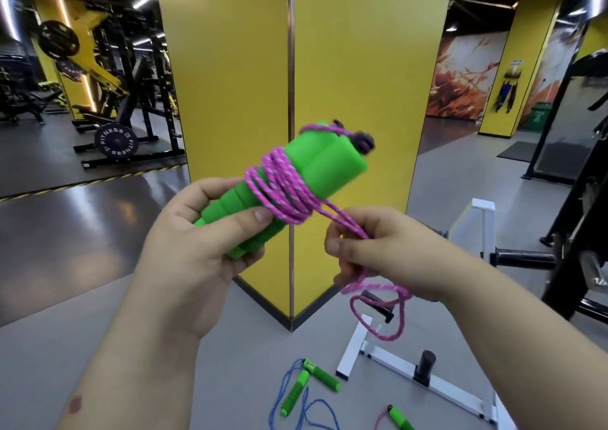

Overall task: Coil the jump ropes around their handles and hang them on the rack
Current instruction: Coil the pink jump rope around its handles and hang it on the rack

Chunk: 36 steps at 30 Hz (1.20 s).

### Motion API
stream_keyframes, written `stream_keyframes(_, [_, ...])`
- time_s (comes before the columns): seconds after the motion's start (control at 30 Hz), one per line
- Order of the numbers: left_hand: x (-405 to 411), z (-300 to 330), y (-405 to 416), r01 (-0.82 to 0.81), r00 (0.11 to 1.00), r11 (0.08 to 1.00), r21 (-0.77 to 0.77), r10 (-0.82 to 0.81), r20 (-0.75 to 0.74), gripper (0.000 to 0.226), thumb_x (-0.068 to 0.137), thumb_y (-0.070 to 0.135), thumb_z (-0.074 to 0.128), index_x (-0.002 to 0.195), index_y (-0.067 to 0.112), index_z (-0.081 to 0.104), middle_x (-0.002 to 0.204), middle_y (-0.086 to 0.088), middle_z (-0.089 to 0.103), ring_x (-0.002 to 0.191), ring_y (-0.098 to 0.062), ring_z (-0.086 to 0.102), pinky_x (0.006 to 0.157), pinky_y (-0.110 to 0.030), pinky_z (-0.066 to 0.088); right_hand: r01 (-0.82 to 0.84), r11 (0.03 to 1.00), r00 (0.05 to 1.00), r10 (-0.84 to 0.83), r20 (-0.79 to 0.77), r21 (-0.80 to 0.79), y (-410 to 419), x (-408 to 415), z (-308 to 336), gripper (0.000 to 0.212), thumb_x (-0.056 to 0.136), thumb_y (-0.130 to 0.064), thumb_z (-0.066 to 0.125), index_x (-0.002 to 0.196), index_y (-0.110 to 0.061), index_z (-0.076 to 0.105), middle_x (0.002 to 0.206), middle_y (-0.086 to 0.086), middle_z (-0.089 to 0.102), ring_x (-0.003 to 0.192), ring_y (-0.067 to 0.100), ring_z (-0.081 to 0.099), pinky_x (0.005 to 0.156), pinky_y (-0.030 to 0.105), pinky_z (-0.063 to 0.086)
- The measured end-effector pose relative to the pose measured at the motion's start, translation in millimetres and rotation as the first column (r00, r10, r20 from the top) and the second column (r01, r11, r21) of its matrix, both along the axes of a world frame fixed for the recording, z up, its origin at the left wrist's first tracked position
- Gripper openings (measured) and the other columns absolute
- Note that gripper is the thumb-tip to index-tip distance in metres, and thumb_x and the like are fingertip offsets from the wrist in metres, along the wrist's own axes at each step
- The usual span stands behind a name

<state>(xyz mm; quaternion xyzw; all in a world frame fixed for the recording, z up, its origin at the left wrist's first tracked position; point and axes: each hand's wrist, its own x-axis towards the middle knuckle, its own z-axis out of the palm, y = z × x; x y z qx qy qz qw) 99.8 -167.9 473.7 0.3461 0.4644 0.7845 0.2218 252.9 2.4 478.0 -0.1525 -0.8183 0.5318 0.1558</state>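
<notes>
lowest in the view, on the grey floor (98, 298), lies a second jump rope with a blue cord (297, 406) and two green handles (296, 388), uncoiled, and just to its right a third green handle (399, 418) with a pink cord at the frame's bottom edge. beside them stands a white rack (424, 380) with short black pegs, one peg (426, 365) upright on its base rail; none of the ropes hangs on it. above these, both forearms reach into the middle of the view. the left hand (204, 232) grips the lower end of a pair of green handles (296, 172) held side by side, thumb pressed across the ribbed foam, the handles tilted up and to the right. a pink rope (283, 186) is wound in several turns around the middle of the handles, with one strand crossing their top end near a dark cap (462, 140). from the coil two strands run down to the right hand (371, 248), whose fingers are curled round the rope and pinch it; the slack drops below that hand in a loose loop over the rack. behind the hands rises a yellow pillar (230, 67) with a metal corner strip. further back on the left stand dark weight machines and a plate marked fitness (115, 143); on the far right is an orange wall mural (460, 77).
</notes>
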Motion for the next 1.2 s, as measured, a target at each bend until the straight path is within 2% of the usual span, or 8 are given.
stream_keyframes(0.1, [-3.0,5.4,-3.7,0.015,0.997,0.999,0.046,-0.018,0.074,0.034,0.063,0.007,0.082,0.09,0.024,0.07,0.083,0.0,0.071,0.071,-0.017,0.071,0.059,-0.034,0.055,0.114,0.993,0.993,-0.114,0.007,0.02,1.6,9.9,-12.7,0.013,0.099,-0.018,0.06,0.095,-0.021,0.073,0.057,0.005,0.049,0.05,0.017,0.048,0.054,0.031,0.051])
stream_keyframes(0.23, [0.2,4.1,0.5,-0.103,0.994,0.994,0.023,0.102,0.038,0.031,0.065,0.014,0.081,0.092,0.026,0.072,0.085,0.001,0.073,0.075,-0.018,0.072,0.061,-0.036,0.057,0.161,0.878,0.952,-0.258,0.164,0.451,1.7,-1.8,-27.0,0.021,0.099,-0.046,0.051,0.098,-0.035,0.069,0.073,0.005,0.064,0.065,0.025,0.059,0.062,0.037,0.054])
stream_keyframes(0.37, [0.1,-0.4,6.2,-0.514,0.835,0.853,-0.092,0.473,-0.282,0.036,0.066,0.019,0.095,0.09,0.036,0.075,0.081,0.019,0.072,0.078,-0.016,0.072,0.07,-0.045,0.063,0.046,0.68,0.965,-0.22,0.143,0.732,-28.0,3.7,-13.6,0.036,0.099,-0.054,0.043,0.085,-0.022,0.053,0.067,0.001,0.052,0.062,0.015,0.05,0.055,0.036,0.042])
stream_keyframes(0.53, [11.2,-7.3,10.8,-0.603,0.702,0.78,-0.168,0.418,-0.576,0.033,0.075,0.024,0.089,0.092,0.045,0.072,0.086,0.022,0.069,0.075,0.004,0.062,0.057,-0.017,0.043,0.071,0.473,0.997,-0.052,-0.052,0.878,-50.8,12.2,32.5,0.029,0.099,-0.042,0.049,0.077,-0.025,0.054,0.065,-0.006,0.05,0.063,0.012,0.048,0.055,0.039,0.043])
stream_keyframes(0.67, [15.2,-4.7,6.0,-0.573,0.613,0.788,-0.227,0.228,-0.756,0.041,0.074,0.016,0.087,0.093,0.049,0.071,0.094,0.023,0.062,0.093,0.007,0.056,0.063,-0.012,0.041,0.098,0.561,0.995,-0.052,-0.083,0.822,-34.2,13.2,58.7,0.013,0.09,-0.043,0.067,0.09,-0.031,0.074,0.074,-0.011,0.064,0.072,0.007,0.06,0.064,0.039,0.05])
stream_keyframes(0.83, [24.1,-0.3,1.5,-0.472,0.65,0.828,-0.303,0.094,-0.754,0.046,0.069,0.018,0.09,0.093,0.039,0.058,0.09,0.021,0.062,0.072,-0.006,0.057,0.056,-0.027,0.045,0.119,0.681,0.993,-0.069,-0.098,0.722,-21.2,7.6,75.1,0.011,0.083,-0.045,0.075,0.086,-0.034,0.077,0.078,-0.008,0.072,0.073,0.011,0.065,0.067,0.038,0.054])
stream_keyframes(0.97, [27.0,7.0,3.7,-0.424,0.689,0.864,-0.27,0.114,-0.716,0.041,0.067,0.02,0.091,0.092,0.042,0.066,0.08,0.016,0.068,0.069,-0.007,0.062,0.06,-0.035,0.053,0.096,0.779,0.989,-0.005,-0.147,0.619,-23.8,-2.1,65.9,0.005,0.089,-0.033,0.073,0.088,-0.029,0.075,0.072,-0.012,0.067,0.066,0.002,0.058,0.06,0.018,0.047])
stream_keyframes(1.2, [18.1,2.9,7.4,-0.195,0.758,0.944,-0.266,-0.027,-0.651,0.025,0.078,0.014,0.076,0.094,0.033,0.074,0.092,0.005,0.07,0.097,-0.023,0.067,0.085,-0.056,0.055,-0.006,0.954,0.964,0.084,-0.252,0.299,-29.2,-6.3,57.4,0.015,0.099,-0.02,0.06,0.096,-0.011,0.071,0.079,0.01,0.069,0.076,0.024,0.069,0.076,0.041,0.062])
